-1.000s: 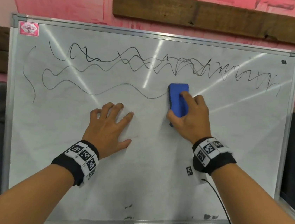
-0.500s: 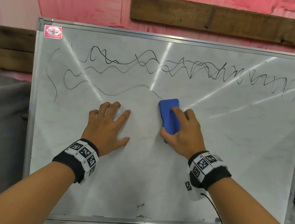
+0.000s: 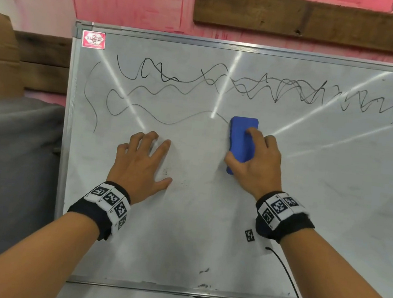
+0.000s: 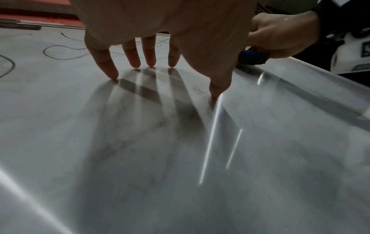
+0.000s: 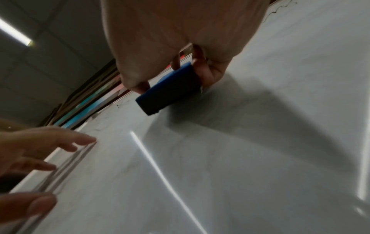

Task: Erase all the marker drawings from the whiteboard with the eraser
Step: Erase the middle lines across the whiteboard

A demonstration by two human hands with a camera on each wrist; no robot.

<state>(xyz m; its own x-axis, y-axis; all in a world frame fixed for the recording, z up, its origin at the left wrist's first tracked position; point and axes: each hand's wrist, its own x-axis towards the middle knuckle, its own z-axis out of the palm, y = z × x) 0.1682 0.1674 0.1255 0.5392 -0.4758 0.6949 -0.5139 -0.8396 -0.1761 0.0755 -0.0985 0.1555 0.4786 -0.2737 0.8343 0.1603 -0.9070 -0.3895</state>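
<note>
A metal-framed whiteboard [image 3: 205, 235] stands upright against a pink wall. Black marker scribbles [image 3: 222, 83] run across its upper part, with wavy lines [image 3: 169, 121] lower at the left. My right hand [image 3: 254, 165] grips a blue eraser [image 3: 242, 134] and presses it flat on the board at the right end of the lowest wavy line. The eraser [image 5: 170, 90] shows between thumb and fingers in the right wrist view. My left hand [image 3: 139, 164] rests on the board with spread fingertips [image 4: 114, 74], holding nothing. The board below both hands bears only faint grey smears.
A grey cloth-covered object [image 3: 12, 164] stands left of the board. A wooden plank [image 3: 303, 16] is fixed on the wall above. The board's metal tray [image 3: 174, 289] runs along its bottom edge. A black cable [image 3: 292, 287] hangs from my right wrist.
The eraser slid down and left, then back up to the wavy line's end, wiping part of that line. My view shifted left. The left hand stayed planted on the board.
</note>
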